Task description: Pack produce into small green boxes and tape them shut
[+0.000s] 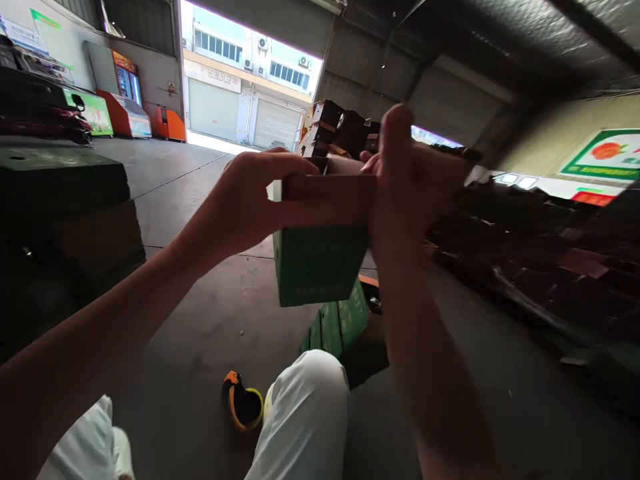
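A green cardboard box with a brown inner side is held up in front of me, off the floor, its top open. My left hand grips the left part of its upper edge, thumb along the near side and fingers over the rim. At the right end of that edge is my right hand, slightly blurred, thumb pointing up and fingertips curled over the rim. Below the box, several green boxes stand on the floor by my knee. An orange and black tape dispenser lies near my foot.
Stacked green boxes stand close on the left. A dark heap of cartons spreads along the right, with more boxes piled behind. Coolers stand by the wall, left of an open doorway.
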The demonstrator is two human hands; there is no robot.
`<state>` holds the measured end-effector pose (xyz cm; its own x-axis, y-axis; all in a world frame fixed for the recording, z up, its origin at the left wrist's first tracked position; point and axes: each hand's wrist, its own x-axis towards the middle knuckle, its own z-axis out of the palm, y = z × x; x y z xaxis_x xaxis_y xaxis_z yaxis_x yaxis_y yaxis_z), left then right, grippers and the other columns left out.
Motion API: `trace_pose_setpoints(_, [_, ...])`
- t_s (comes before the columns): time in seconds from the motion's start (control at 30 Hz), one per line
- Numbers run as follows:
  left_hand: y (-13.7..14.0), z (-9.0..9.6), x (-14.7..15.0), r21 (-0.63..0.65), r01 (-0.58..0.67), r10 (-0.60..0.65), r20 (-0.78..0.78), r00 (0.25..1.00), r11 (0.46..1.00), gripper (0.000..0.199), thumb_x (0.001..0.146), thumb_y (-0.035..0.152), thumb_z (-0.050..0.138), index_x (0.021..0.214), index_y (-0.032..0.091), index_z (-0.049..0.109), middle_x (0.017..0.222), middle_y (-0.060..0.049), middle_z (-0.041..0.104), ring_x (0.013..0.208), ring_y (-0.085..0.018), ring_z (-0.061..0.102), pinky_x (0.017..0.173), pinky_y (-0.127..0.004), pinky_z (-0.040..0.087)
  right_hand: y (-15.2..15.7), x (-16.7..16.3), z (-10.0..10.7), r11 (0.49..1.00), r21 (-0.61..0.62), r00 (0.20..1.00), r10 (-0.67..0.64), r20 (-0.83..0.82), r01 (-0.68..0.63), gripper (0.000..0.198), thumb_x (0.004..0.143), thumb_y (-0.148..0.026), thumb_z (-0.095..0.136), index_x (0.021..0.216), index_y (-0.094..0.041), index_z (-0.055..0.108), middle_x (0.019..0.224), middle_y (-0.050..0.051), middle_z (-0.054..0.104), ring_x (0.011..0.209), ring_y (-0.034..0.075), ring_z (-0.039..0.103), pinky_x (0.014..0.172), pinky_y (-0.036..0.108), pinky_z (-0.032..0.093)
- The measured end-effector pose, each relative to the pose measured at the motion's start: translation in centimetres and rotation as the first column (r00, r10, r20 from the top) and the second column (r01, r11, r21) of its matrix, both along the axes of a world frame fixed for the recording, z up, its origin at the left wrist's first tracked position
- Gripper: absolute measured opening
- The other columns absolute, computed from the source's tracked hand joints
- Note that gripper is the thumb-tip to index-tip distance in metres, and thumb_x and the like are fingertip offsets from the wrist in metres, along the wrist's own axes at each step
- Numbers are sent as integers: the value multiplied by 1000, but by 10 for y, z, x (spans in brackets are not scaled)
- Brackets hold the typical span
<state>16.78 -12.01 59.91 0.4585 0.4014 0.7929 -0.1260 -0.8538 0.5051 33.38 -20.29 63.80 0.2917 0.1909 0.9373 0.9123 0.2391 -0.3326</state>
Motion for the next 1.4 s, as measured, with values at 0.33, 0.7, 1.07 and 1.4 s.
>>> trace_pose_setpoints(0.33, [122,-271,-69,-495,-116,-18,-257,966,861,41,78,63,75,72,22,71,87,-4,73,89,-23,68,86,-34,57,157,-59,-336,893,-319,867,139,-478,-319,75,100,-80,37,50,-24,40,54,-4,43,55,11,38,58,30,33])
trace_pose_setpoints(0.7, [56,-504,-120,-716,-351,25,-423,906,604,48,86,66,70,61,26,60,162,-4,55,148,-34,52,124,-46,41,95,-116,-563,755,-571,836,-55,-546,-323,60,105,-62,45,58,-24,49,71,5,64,76,21,57,76,32,43])
trace_pose_setpoints(1.07, [17,-573,-105,-484,-822,-79,-872,484,301,61,97,16,51,157,28,54,145,-8,70,136,-27,65,113,-35,49,77,-98,-597,525,-777,782,-295,-550,-348,50,94,-45,56,131,-13,64,127,20,70,113,30,67,99,38,50])
trace_pose_setpoints(1.4, [116,-528,-104,-313,-826,0,-935,354,468,36,92,25,66,123,37,79,126,-3,80,126,-27,70,110,-37,49,98,-64,-559,168,-966,965,-140,-222,-197,40,100,-35,58,133,-17,71,139,17,69,126,29,63,103,36,48])
